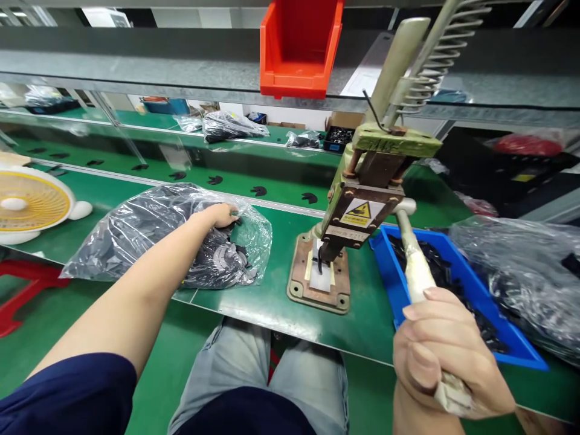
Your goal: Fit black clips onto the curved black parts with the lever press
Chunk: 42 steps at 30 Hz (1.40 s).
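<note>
My left hand [221,215] is at the mouth of a clear plastic bag [136,232] full of dark flat parts; its fingers are bent over a dark piece, and their tips are partly hidden. My right hand [446,350] is wrapped round the taped lever handle [414,266] of a green hand press [362,199]. Under the press ram, a small black part [319,260] sits on the metal plate of the press base [296,284]. Loose grey curved parts [224,257] show through the bag near my left hand.
A blue bin [389,284] of black parts stands right of the press, beside another plastic bag [534,272]. A fan [31,202] is at far left. Black parts [258,191] lie in a row behind. An orange bin [299,81] hangs above.
</note>
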### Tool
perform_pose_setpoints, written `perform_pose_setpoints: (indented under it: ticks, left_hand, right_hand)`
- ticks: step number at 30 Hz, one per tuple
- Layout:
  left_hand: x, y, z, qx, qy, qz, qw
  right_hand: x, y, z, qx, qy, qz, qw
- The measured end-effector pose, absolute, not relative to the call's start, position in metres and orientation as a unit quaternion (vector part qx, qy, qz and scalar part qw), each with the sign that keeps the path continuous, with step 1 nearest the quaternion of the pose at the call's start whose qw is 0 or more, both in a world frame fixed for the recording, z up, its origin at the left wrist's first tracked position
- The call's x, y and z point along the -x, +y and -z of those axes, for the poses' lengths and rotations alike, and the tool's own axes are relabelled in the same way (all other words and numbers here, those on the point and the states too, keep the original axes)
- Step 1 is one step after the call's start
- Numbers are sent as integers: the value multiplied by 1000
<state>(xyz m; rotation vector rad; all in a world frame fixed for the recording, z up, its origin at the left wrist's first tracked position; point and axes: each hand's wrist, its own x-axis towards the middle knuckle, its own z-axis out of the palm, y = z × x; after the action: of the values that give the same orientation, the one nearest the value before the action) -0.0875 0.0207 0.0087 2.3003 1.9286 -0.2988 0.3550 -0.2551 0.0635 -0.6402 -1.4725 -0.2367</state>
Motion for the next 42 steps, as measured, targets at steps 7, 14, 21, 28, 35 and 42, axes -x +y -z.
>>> perform_pose_setpoints:
  ticks: [7, 14, 21, 28, 35, 42]
  left_hand:
    - [74, 25, -19, -776, 616, 111, 70]
    - [-1, -50, -36, -767, 575, -139, 247]
    - [-99, -106, 4, -663, 471, -226, 537]
    - [-108, -93, 8, -695, 446, -233, 513]
    - [-114, -89, 11, -678, 465, -223, 524]
    - [-118, -79, 5, -650, 475, -155, 572]
  right_hand:
    - [-352, -257, -67, 272, -669, 114, 682]
    - [-346, -256, -63, 276, -646, 118, 702]
    - [-347, -261, -69, 299, -665, 103, 677]
    - [-345, -260, -69, 303, -657, 114, 681]
    - [-343, -260, -67, 318, -648, 110, 683]
    - [-341, -259, -65, 313, -630, 115, 702]
